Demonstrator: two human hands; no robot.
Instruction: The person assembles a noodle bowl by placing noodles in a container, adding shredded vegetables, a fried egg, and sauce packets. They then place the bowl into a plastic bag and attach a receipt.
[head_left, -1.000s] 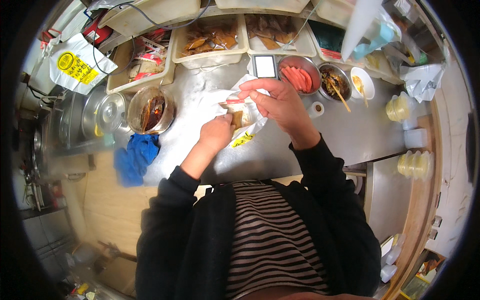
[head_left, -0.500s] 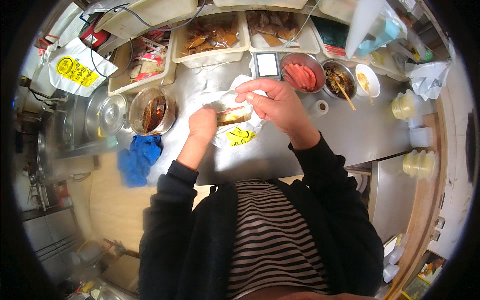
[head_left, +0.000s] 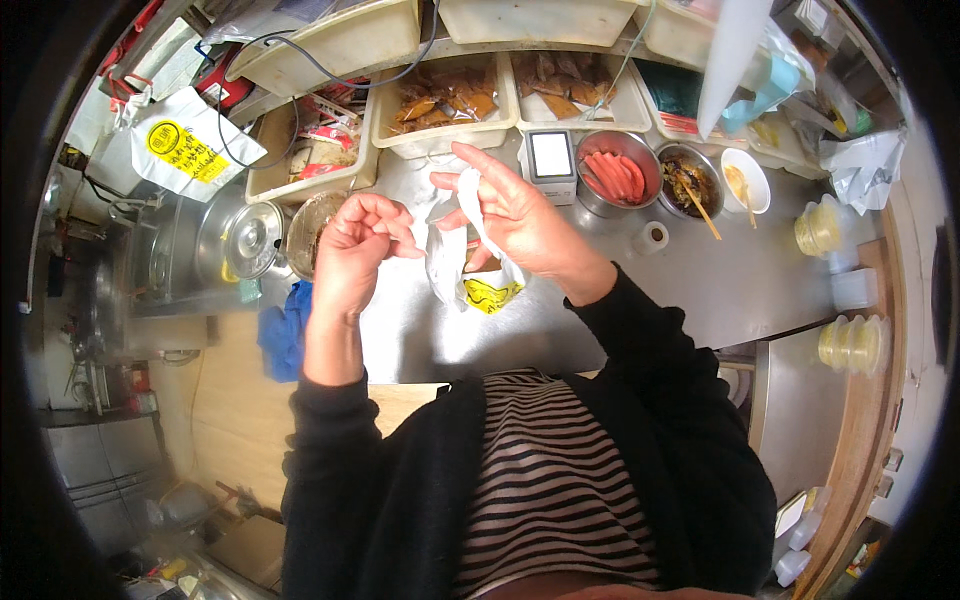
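Note:
A white plastic bag with yellow print stands on the steel counter in front of me, its top pulled up into loops. My right hand holds it by a white handle loop lying across the fingers, with the index finger stretched out past it. Part of a brownish container shows inside the bag; the rest is hidden by my hand and the film. Just left of the bag, my left hand is raised with loosely bent fingers. Nothing shows in it, and its fingertips are close to the bag's left side.
Behind stand trays of packets and a small device with a white screen. To the right are a bowl of red sausage-like pieces, a bowl with chopsticks and a white bowl. A pot and blue cloth lie left.
The bag's handles have come up around my right fingers, covering the container that showed before. My left hand has moved off the bag to the left. The whole view has shifted slightly.

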